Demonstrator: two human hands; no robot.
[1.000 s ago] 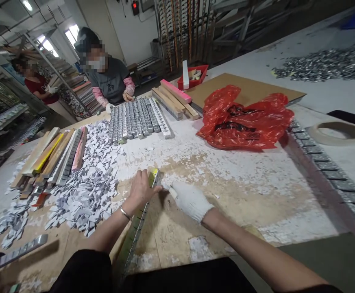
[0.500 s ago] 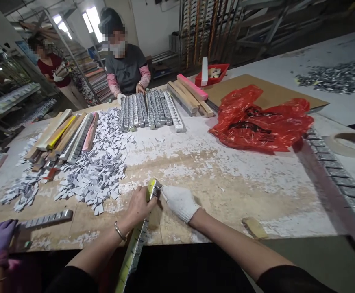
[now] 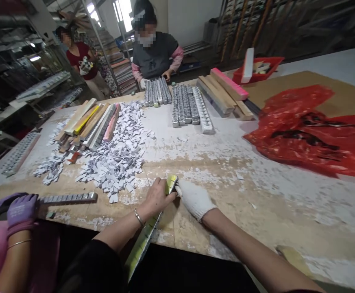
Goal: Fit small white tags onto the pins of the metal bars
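Observation:
My bare left hand (image 3: 157,198) is closed round the far end of a long yellow-backed strip of small metal blocks (image 3: 147,234) that runs back toward my body. My right hand (image 3: 194,198), in a white glove, pinches at the strip's tip right beside the left fingers. What the gloved fingertips hold is too small to make out. A heap of small white paper pieces (image 3: 116,158) lies just left of my hands on the worn wooden table (image 3: 226,179).
Rows of metal strips (image 3: 186,106) and wooden bars (image 3: 223,91) lie at the far side, where a person stands. A red plastic bag (image 3: 311,130) lies on the right. A neighbour's purple-gloved hand (image 3: 20,209) holds another strip (image 3: 69,198) at the left. A red tray (image 3: 262,67) stands far back.
The view has swung left and my hands with the strip sit slightly further right. The person opposite has pulled part of the metal rows apart. The purple-gloved hand has come further into view.

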